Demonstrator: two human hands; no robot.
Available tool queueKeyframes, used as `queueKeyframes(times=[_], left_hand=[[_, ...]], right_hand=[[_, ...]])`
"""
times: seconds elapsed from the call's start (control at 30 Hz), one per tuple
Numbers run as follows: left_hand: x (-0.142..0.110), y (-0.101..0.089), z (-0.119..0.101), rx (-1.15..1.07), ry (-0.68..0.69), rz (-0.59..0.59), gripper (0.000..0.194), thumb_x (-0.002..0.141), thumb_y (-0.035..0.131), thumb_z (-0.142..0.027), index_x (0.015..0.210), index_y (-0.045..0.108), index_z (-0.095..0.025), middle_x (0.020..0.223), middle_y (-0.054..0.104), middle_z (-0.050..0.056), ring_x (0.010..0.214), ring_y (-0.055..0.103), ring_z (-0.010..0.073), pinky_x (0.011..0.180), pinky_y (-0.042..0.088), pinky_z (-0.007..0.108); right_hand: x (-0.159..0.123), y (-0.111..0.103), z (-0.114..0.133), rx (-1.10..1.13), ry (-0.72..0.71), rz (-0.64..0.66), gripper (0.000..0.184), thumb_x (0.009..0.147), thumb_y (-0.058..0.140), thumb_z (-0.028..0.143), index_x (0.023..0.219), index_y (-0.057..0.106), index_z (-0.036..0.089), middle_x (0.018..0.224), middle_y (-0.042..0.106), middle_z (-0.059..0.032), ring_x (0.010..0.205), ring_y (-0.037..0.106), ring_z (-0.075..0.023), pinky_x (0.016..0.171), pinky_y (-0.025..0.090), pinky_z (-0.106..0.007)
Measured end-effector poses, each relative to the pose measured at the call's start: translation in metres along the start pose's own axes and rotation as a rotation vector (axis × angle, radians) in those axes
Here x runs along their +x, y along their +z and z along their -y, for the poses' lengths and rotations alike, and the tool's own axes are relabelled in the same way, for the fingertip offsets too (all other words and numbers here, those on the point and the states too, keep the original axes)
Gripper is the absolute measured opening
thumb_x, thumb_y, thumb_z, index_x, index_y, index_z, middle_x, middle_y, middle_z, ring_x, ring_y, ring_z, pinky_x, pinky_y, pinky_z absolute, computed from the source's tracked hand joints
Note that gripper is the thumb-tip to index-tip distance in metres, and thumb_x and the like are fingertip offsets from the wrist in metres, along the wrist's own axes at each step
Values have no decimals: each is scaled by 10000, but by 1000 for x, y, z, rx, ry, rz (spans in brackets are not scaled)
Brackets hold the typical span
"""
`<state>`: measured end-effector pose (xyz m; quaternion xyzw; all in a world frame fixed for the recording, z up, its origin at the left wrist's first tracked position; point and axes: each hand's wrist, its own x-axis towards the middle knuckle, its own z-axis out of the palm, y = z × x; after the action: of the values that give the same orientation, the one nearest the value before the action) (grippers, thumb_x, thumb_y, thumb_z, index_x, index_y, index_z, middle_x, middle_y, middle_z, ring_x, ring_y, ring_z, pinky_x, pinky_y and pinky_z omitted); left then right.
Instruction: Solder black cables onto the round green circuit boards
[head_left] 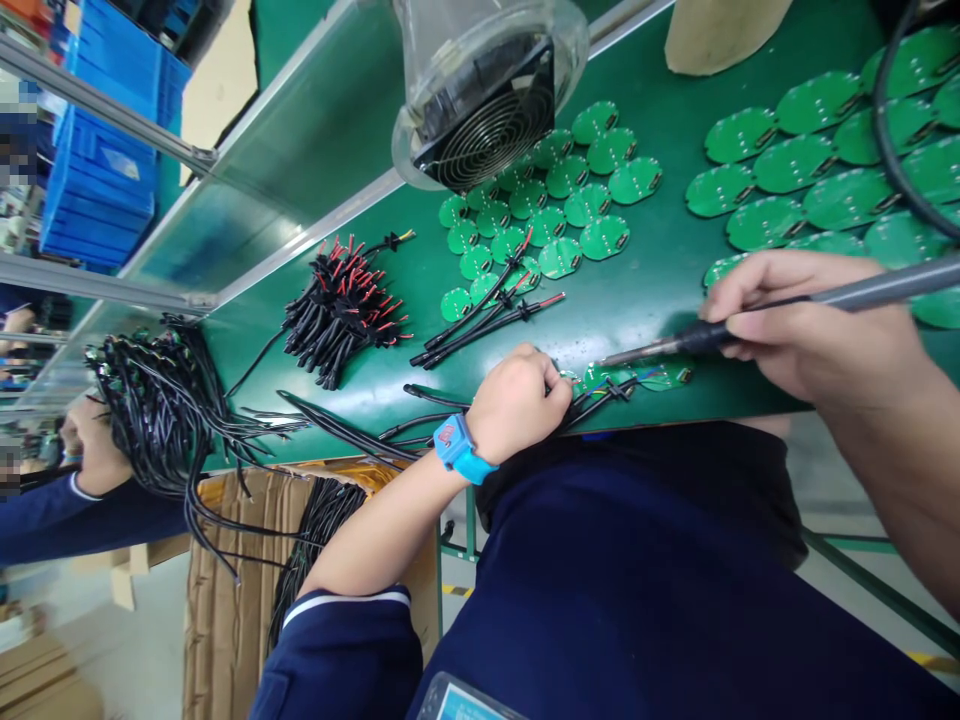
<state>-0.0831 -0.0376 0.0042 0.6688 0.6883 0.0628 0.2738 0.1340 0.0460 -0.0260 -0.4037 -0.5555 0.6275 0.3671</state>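
A grey-handled soldering iron (697, 335) was gripped in the right hand (810, 330), its tip held at small green circuit boards (600, 378) by the table's (360, 408) near edge; thin black cables (592, 403) were pinched in the left hand (521, 400)

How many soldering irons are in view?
1: the soldering iron in the right hand, its tip by the green boards at the table's near edge. Others may be hidden behind things.

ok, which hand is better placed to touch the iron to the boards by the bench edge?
Right, most likely: the right hand grips the soldering iron, its tip close to the green boards. The left hand is beside them, fingers curled, no tool visible.
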Motion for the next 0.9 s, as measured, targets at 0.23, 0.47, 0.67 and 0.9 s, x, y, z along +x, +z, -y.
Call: queueKeyframes(times=[0.23,0.47,0.67,0.9], left_hand=[[0,-2,-2,61,-25,19,221,794,562,-232,588,502,-178,683,485,7,619,503,128,635,428,268],[10,-13,2,92,75,-12,207,824,546,-230,630,585,-169,713,531,25,696,533,146,682,436,275],[53,-17,16,321,146,-403,114,821,588,-256,854,664,-178,872,540,75,873,489,223,796,398,367],[28,-6,0,112,328,-317,177,912,433,-217,865,583,-135,914,540,78,887,511,167,836,427,313]], right_hand=[[-38,-4,-9,-129,-168,-207,198,622,719,228,775,593,230,769,590,-37,611,550,-166,515,399,-320],[-48,9,-14,-231,-210,-230,211,657,706,232,809,559,247,808,590,-25,650,587,-168,509,432,-308],[-46,8,-20,-193,-266,-326,198,643,702,216,772,556,248,777,580,-18,654,593,-185,557,469,-342],[-49,7,-21,-142,-347,-310,170,668,656,154,754,538,243,733,550,-16,673,540,-174,559,434,-322]])
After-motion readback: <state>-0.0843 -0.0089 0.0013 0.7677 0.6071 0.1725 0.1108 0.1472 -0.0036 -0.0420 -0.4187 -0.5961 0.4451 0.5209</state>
